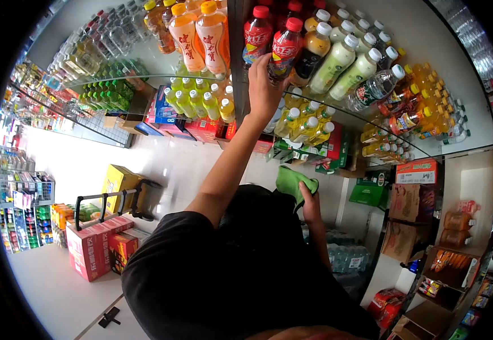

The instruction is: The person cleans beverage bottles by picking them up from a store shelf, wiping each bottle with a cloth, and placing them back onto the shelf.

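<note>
My left hand (265,90) reaches up to the glass shelf, its fingers closed around the lower part of a red-capped bottle (286,47) with a dark red label. Another red-capped bottle (256,35) stands just left of it, close to the dark shelf post. To the right is a bottle of dark drink (312,54) with a white cap, then pale green bottles (335,65). Lower down, near my body, my right hand (310,203) grips a green cloth (296,183), which hangs folded above its fingers.
Orange bottles (212,37) stand left of the shelf post (237,56). Yellow-green bottles (304,126) fill the shelf below. At the left a cart handle (106,194) rises beside a pink carton (89,249) and a yellow box (123,187). Cardboard boxes (403,243) line the right.
</note>
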Motion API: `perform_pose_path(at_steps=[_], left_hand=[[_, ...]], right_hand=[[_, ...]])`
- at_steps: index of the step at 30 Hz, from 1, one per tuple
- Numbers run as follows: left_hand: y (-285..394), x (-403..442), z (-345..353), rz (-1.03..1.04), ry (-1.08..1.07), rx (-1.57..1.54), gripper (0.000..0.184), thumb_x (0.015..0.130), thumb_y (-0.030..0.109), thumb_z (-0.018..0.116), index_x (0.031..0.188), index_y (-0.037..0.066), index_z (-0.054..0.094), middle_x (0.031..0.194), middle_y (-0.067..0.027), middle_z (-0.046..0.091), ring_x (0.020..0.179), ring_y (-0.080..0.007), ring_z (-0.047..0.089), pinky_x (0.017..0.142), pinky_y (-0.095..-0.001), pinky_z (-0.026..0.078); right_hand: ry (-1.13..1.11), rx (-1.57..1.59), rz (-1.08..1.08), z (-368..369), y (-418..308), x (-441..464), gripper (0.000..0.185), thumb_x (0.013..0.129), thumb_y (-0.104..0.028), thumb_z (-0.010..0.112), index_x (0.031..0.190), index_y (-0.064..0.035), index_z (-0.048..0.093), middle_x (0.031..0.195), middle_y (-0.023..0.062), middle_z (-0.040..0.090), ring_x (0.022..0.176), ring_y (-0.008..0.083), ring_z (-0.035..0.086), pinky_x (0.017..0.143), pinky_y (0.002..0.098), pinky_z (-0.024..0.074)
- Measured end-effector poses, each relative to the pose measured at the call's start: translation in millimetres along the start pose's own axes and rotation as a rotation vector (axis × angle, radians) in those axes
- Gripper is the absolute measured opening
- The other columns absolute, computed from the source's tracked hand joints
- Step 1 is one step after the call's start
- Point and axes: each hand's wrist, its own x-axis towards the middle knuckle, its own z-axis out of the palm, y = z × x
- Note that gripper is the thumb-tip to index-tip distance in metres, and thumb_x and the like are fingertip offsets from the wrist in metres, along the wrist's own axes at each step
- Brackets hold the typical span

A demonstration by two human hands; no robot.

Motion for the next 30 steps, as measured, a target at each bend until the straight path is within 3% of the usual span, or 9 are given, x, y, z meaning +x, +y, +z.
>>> perform_pose_path(at_steps=[5, 7, 12, 19, 21, 24, 26, 27, 30], left_hand=[[-2, -15, -15, 0.001, 0.017, 0.045, 0.064, 0.074, 0.010, 0.084, 0.130, 0.005, 0.053, 0.123, -0.0183, 0.055, 0.116, -0.0359, 0.054, 0.097, -0.0419, 0.047], [-6, -17, -18, -0.083, -0.091, 0.023, 0.056, 0.076, 0.009, 0.081, 0.126, 0.007, 0.056, 0.120, -0.0168, 0.057, 0.113, -0.0352, 0.056, 0.094, -0.0419, 0.049], [-10, -11, -8, -0.081, -0.023, 0.093, 0.046, 0.078, 0.011, 0.080, 0.120, 0.009, 0.061, 0.111, -0.0115, 0.061, 0.100, -0.0321, 0.062, 0.083, -0.0387, 0.052], [-16, -10, 1, -0.126, -0.045, 0.155, 0.051, 0.077, 0.013, 0.080, 0.124, 0.013, 0.059, 0.106, -0.0110, 0.061, 0.092, -0.0329, 0.063, 0.072, -0.0412, 0.052], [-17, -11, -1, -0.103, -0.020, 0.154, 0.052, 0.077, 0.014, 0.081, 0.124, 0.013, 0.060, 0.107, -0.0103, 0.061, 0.090, -0.0312, 0.063, 0.071, -0.0395, 0.052], [-9, -7, -9, -0.172, -0.005, 0.048, 0.056, 0.076, 0.015, 0.082, 0.127, 0.012, 0.058, 0.113, -0.0126, 0.058, 0.097, -0.0324, 0.061, 0.079, -0.0402, 0.052], [-16, -1, -16, -0.032, 0.195, 0.188, 0.063, 0.075, 0.015, 0.083, 0.130, 0.009, 0.054, 0.120, -0.0164, 0.055, 0.108, -0.0360, 0.056, 0.091, -0.0442, 0.048], [-21, 3, -15, -0.061, 0.193, 0.165, 0.068, 0.073, 0.015, 0.084, 0.132, 0.006, 0.051, 0.123, -0.0197, 0.053, 0.116, -0.0400, 0.051, 0.099, -0.0481, 0.043], [-24, 20, -18, -0.103, 0.208, 0.203, 0.069, 0.072, 0.017, 0.085, 0.131, 0.005, 0.050, 0.123, -0.0193, 0.054, 0.115, -0.0390, 0.051, 0.100, -0.0475, 0.042]], right_hand=[[0.032, 0.064, -0.032, -3, 3, 1, 0.035, 0.099, -0.024, 0.060, 0.123, 0.0008, 0.060, 0.115, 0.0062, 0.064, 0.106, 0.0156, 0.060, 0.092, 0.0300, 0.0461], [0.031, 0.077, 0.010, 2, 1, -4, 0.036, 0.099, -0.024, 0.060, 0.124, 0.0008, 0.059, 0.117, 0.0065, 0.063, 0.107, 0.0157, 0.059, 0.093, 0.0302, 0.0460], [0.022, 0.066, 0.033, 13, -4, 2, 0.036, 0.098, -0.023, 0.061, 0.125, 0.0012, 0.057, 0.117, 0.0068, 0.063, 0.107, 0.0169, 0.060, 0.093, 0.0309, 0.0463], [-0.046, 0.111, -0.010, 13, 0, 5, 0.037, 0.098, -0.023, 0.062, 0.126, 0.0014, 0.057, 0.119, 0.0074, 0.063, 0.107, 0.0167, 0.060, 0.093, 0.0303, 0.0464], [-0.031, 0.006, -0.016, 12, 0, 5, 0.035, 0.102, -0.021, 0.055, 0.126, 0.0038, 0.058, 0.120, 0.0099, 0.064, 0.110, 0.0184, 0.060, 0.096, 0.0321, 0.0457], [-0.020, -0.057, -0.017, 12, -5, 5, 0.036, 0.102, -0.023, 0.055, 0.125, 0.0041, 0.058, 0.119, 0.0100, 0.064, 0.109, 0.0188, 0.060, 0.096, 0.0319, 0.0456], [0.015, -0.080, -0.027, 14, -10, 4, 0.037, 0.102, -0.024, 0.056, 0.125, 0.0041, 0.058, 0.118, 0.0101, 0.064, 0.108, 0.0191, 0.060, 0.095, 0.0320, 0.0457], [0.050, -0.098, -0.034, 16, -9, 4, 0.038, 0.101, -0.025, 0.056, 0.125, 0.0041, 0.058, 0.117, 0.0102, 0.064, 0.107, 0.0194, 0.060, 0.095, 0.0320, 0.0458], [0.084, -0.068, 0.043, 11, 0, 5, 0.044, 0.100, -0.030, 0.060, 0.127, 0.0036, 0.058, 0.119, 0.0114, 0.064, 0.107, 0.0212, 0.061, 0.092, 0.0338, 0.0475]])
